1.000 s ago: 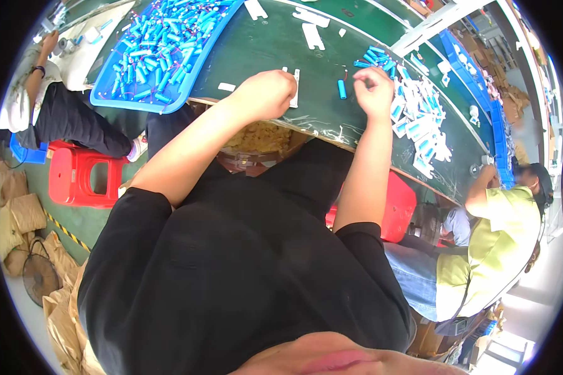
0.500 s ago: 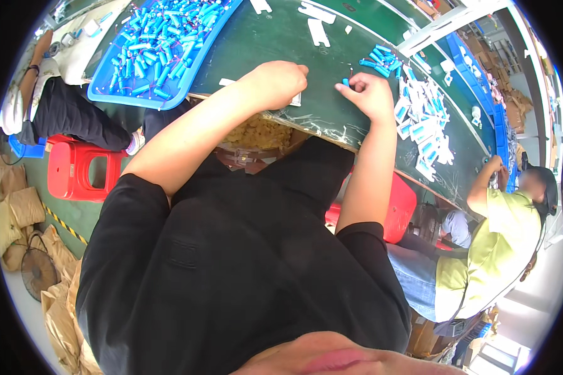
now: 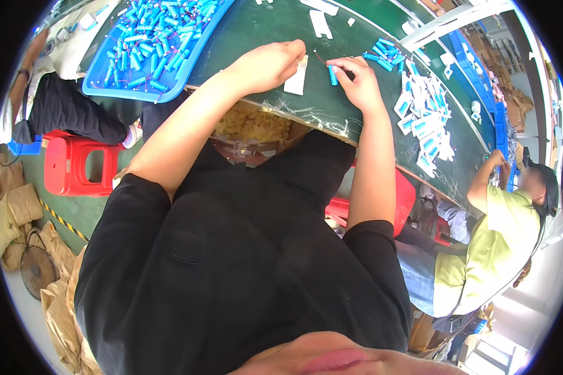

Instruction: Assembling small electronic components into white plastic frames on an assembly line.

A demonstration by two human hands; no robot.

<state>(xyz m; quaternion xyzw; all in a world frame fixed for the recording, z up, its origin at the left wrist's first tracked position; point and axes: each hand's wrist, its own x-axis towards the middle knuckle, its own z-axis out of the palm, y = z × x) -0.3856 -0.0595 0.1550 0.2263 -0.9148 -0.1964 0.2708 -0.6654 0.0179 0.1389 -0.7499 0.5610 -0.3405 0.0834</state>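
Observation:
My right hand [image 3: 358,82] pinches a blue cylindrical battery [image 3: 333,75] with a thin red wire running up from it. Across a narrow gap, the curled fingers of my left hand [image 3: 274,65] grip the upper part of a flat white plastic piece [image 3: 296,81], which slants down toward the table's near edge. Beyond my right hand lies a small group of blue batteries [image 3: 385,54]. Right of that hand, white plastic pieces with blue batteries [image 3: 424,115] are heaped together.
A blue tray [image 3: 169,95] full of wired blue batteries stands on the green table [image 3: 250,28] at the left. Loose white pieces [image 3: 321,24] lie at the back. A red stool [image 3: 84,164] stands at left; a person in a yellow-green shirt [image 3: 491,250] sits at right.
Both hands have shifted slightly away from me. More of the white piece under my left hand shows, and the battery in my right hand now hangs upright in view.

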